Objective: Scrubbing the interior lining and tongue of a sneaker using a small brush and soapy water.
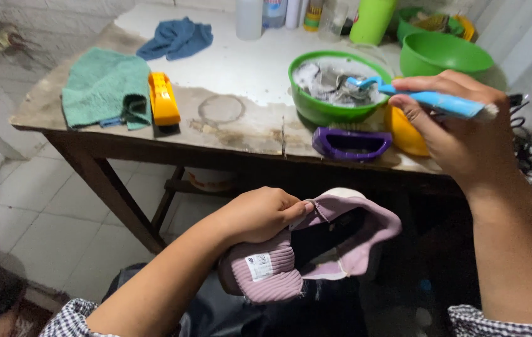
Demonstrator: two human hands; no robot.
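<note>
The left hand (259,215) comes up from the lower left, forearm angled toward the middle of the view, and sits low in front of the table's near edge, well below the tabletop; its fingers are curled tight around the collar of a pale lilac shoe (306,253), thumb pressed along the rim of the opening. The shoe is held off the table over the person's lap, tilted so that its dark interior faces up and to the right; its ribbed knit cuff hangs down at the lower left with a small white label sewn on, and a strip of white lining shows along the inner edge. The right hand (456,134) reaches in from the lower right, wrist bent upward, and hovers over the table's near right part; its fingers are closed around the handle of a blue toothbrush (425,98), whose head points left into a green bowl (316,109) of grey soapy water. That bowl stands near the front edge of the table (247,68), with a purple scrubbing brush (351,143) just in front of it at the edge and a second, empty-looking green bowl (445,56) behind to the right. Toward the left edge lie a teal cloth (100,84) and an orange brush (163,98), side by side
</note>
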